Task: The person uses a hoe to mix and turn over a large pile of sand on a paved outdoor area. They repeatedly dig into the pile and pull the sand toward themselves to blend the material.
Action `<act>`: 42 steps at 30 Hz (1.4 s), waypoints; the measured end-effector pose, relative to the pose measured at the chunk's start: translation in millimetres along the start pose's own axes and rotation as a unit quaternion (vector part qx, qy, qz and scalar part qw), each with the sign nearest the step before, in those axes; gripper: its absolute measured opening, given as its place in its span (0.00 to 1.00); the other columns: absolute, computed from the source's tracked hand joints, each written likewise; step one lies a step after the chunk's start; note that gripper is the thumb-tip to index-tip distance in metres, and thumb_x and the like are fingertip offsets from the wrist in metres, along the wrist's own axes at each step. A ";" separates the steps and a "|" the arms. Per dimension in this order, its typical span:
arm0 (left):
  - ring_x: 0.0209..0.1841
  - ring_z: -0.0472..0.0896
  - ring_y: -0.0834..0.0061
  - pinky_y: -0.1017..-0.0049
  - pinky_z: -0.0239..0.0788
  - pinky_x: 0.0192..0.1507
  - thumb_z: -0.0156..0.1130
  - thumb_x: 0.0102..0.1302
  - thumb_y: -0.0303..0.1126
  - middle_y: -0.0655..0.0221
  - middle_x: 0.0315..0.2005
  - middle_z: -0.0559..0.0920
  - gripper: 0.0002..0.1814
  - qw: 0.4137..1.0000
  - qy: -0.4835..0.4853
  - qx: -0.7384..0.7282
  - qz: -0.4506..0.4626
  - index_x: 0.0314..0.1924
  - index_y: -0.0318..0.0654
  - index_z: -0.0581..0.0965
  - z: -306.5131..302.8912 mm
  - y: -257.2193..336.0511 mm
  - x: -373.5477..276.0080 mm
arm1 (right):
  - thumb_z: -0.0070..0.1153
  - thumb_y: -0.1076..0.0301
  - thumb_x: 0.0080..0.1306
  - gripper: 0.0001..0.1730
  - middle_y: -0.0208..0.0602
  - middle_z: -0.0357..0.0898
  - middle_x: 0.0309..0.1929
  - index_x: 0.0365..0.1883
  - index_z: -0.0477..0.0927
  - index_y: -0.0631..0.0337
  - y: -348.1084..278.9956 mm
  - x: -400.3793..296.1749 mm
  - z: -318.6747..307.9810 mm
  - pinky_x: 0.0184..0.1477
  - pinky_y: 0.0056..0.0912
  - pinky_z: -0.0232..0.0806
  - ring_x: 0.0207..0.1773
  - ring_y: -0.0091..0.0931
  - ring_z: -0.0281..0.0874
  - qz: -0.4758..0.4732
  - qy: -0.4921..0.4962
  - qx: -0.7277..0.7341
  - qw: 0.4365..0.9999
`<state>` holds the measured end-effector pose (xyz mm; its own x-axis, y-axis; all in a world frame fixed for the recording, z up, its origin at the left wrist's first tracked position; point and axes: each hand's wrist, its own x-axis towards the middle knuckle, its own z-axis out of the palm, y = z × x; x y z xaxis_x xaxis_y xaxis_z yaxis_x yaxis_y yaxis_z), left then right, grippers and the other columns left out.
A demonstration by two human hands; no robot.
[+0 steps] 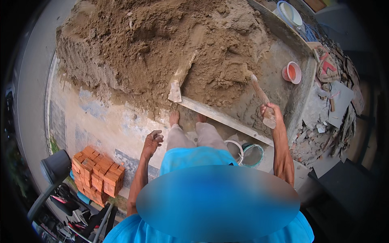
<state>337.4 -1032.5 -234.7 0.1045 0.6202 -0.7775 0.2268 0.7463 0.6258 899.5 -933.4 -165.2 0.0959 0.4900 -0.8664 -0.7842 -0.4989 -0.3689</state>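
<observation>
My right hand (270, 111) grips a thick wooden tool handle (259, 91) near its lower end in the picture. The handle's far end meets the brown sand pile (164, 39), and the tool's head there is coated or buried, so its kind is unclear. My left hand (153, 142) hangs to the left of my legs, holding nothing, with the fingers loosely curled. Between my feet and the wet mortar (249, 109) runs a long wooden board (225, 117) on edge. A sand-covered plank (184, 71) slants into the pile from the board's left end.
A small red-and-white bucket (292, 73) stands on the mortar-smeared floor. Two buckets, one white-rimmed (234, 150) and one green-rimmed (253, 155), are beside my legs. Stacked orange bricks (98, 173) sit at lower left. Rubble (316, 136) and a cement bag (327, 65) lie beyond the right-hand board.
</observation>
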 end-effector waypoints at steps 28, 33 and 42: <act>0.49 0.81 0.67 0.70 0.78 0.47 0.62 0.70 0.41 0.59 0.52 0.78 0.30 0.977 -0.104 -0.186 0.009 0.65 0.32 0.67 114.0 35.2 103.4 | 0.52 0.85 0.46 0.49 0.36 0.74 0.31 0.73 0.59 0.66 -6.0 -149.0 105.8 0.24 0.30 0.70 0.22 0.25 0.74 -0.005 -0.044 -0.658 0.751; 0.51 0.79 0.55 0.56 0.78 0.49 0.68 0.63 0.52 0.47 0.54 0.73 0.44 0.927 -0.180 -0.317 -0.089 0.68 0.30 0.62 224.8 133.6 161.8 | 0.59 0.82 0.43 0.56 0.47 0.80 0.45 0.75 0.58 0.60 -0.8 -219.4 84.0 0.43 0.32 0.73 0.37 0.32 0.80 -0.037 -0.054 -0.725 0.686; 0.21 0.74 0.73 0.69 0.70 0.23 0.78 0.54 0.38 0.72 0.22 0.74 0.19 0.866 -0.014 -0.476 -0.152 0.33 0.42 0.74 311.2 139.1 140.8 | 0.61 0.79 0.43 0.49 0.48 0.85 0.41 0.69 0.66 0.53 132.3 -221.1 -137.2 0.48 0.42 0.76 0.44 0.43 0.85 -0.106 0.034 -0.795 0.596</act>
<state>685.0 -916.5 -276.6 0.2075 0.3634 -0.9082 -0.6516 0.7438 0.1487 858.6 -1205.8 -68.6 0.1574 0.6598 -0.7348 0.8170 -0.5050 -0.2784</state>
